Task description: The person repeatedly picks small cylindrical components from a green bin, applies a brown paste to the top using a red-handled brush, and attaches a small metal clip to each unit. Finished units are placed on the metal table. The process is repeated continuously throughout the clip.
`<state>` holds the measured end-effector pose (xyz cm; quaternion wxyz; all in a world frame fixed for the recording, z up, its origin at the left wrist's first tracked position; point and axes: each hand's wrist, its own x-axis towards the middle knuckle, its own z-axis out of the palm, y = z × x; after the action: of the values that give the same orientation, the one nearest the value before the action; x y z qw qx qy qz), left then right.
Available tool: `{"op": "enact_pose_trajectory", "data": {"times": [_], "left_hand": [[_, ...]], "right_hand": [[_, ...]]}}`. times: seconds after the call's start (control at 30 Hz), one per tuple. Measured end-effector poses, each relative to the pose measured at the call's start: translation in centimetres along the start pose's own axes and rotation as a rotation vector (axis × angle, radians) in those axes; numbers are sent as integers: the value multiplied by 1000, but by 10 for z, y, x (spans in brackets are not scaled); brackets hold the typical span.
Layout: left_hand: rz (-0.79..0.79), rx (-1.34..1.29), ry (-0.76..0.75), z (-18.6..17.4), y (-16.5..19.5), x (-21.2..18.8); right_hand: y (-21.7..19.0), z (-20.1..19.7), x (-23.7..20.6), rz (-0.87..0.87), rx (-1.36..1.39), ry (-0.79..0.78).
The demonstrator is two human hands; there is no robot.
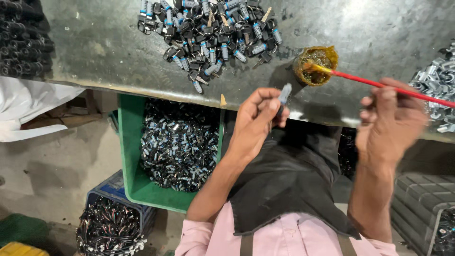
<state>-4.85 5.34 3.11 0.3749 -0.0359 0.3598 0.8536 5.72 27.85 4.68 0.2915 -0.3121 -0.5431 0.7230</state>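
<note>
The left hand pinches a small lock cylinder upright at frame center. The right hand, at 3 o'clock, grips a red brush whose tip dips into the grease pot on the tabletop at 1 o'clock.

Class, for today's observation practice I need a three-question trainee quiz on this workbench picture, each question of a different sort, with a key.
1. True or false: the right hand holds a red-handled brush.
2. What does the left hand hold?
A. a small lock cylinder
B. a hammer
C. a cloth
3. Fill in: the brush tip dips into a small pot of ____-coloured grease.

Key: 1 true; 2 A; 3 amber. The green crate below the bench holds more cylinders.
</note>
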Motion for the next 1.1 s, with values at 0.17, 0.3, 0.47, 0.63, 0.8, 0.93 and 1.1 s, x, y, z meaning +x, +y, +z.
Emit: {"op": "enact_pose_trajectory", "data": {"times": [0.17, 0.3, 0.47, 0.63, 0.8, 0.93, 1.1], "left_hand": [[-106, -141, 57, -7, -14, 31], [-138, -220, 48, -7, -16, 30], [-175, -288, 2, -3, -14, 23], [-166, -374, -69, -3, -14, 8], [-25, -248, -288, -43, 31, -47], [196, 1139, -167, -92, 96, -81], [478, 1943, 345, -81, 117, -68]], "right_hand": [[-16, -8, -13, -325, -367, -100], [-10, -5, -22, -238, -112, -57], [-12, 18, -22, -324, -214, -49], [-46, 43, 0, -300, -445, -153], [-36, 64, -19, 12, -861, -635], [12, 94, -34, -170, -997, -816], [52, 148, -21, -484, -1064, -805]]}}
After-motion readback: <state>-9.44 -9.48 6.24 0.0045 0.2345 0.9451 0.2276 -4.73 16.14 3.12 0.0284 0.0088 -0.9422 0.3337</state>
